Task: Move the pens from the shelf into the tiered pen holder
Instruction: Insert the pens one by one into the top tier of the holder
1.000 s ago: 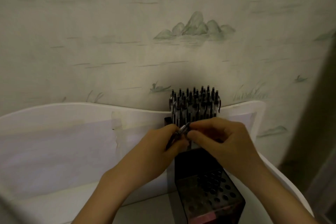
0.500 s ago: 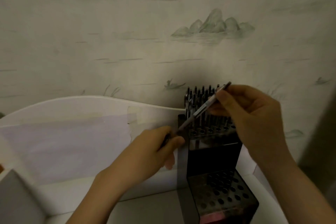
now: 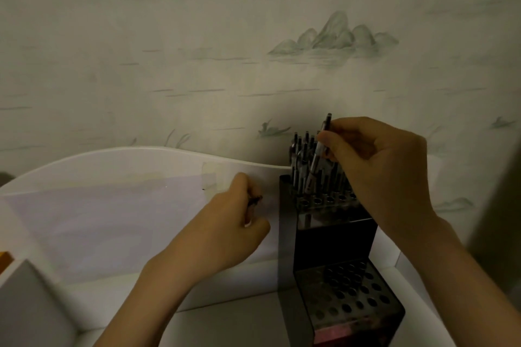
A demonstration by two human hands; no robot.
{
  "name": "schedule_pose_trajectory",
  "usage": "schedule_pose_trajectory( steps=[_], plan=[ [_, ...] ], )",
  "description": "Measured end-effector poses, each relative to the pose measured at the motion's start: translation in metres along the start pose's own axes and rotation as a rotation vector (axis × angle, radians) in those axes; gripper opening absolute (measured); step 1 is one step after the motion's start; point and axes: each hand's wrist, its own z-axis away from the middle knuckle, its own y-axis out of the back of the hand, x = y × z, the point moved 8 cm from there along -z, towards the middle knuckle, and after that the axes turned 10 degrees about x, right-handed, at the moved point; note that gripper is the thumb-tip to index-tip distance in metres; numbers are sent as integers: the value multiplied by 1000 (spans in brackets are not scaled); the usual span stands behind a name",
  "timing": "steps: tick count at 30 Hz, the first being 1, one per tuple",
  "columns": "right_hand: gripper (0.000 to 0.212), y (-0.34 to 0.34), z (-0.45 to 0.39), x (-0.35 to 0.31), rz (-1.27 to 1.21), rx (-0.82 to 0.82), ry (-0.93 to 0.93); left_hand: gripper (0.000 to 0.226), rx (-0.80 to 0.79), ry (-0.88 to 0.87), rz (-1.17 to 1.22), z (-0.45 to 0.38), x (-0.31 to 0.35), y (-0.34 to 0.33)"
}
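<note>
both arms reach in from the bottom edge, bare to the forearm. the right hand (image 3: pixel 377 166) is raised higher than the other, back of the hand toward the camera, wrist bent so the fingers curl in to the left. thumb and forefinger pinch a pen (image 3: pixel 320 149) near its upper half, holding it steeply tilted, top end poking up past the knuckles. the left hand (image 3: pixel 228 222) sits lower and to the left, forearm angling up from the bottom centre. its fingers are curled into a loose fist, thumb on top, closed around something small and dark that i can't make out.
</note>
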Motion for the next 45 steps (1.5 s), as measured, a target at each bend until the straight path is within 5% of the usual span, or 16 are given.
schedule_pose_trajectory(
  steps=[7,14,23,30,36,45],
  plan=[
    [20,-4,-3,1,-3,-30,-16,27,-18,1,-4,3,4,3],
    [19,-22,14,13,36,-133,-67,9,0,-36,-59,3,-2,6],
    [19,-21,25,29,54,-202,-172,31,47,-109,72,3,11,9],
    [27,2,35,15,51,-95,-159,18,52,-128,101,5,21,4],
    [22,-22,65,12,-240,-330,-386,7,12,-188,132,3,42,-6],
    [19,10,31,13,-471,-96,-593,3,56,-181,-11,-2,30,-9]
  ],
)
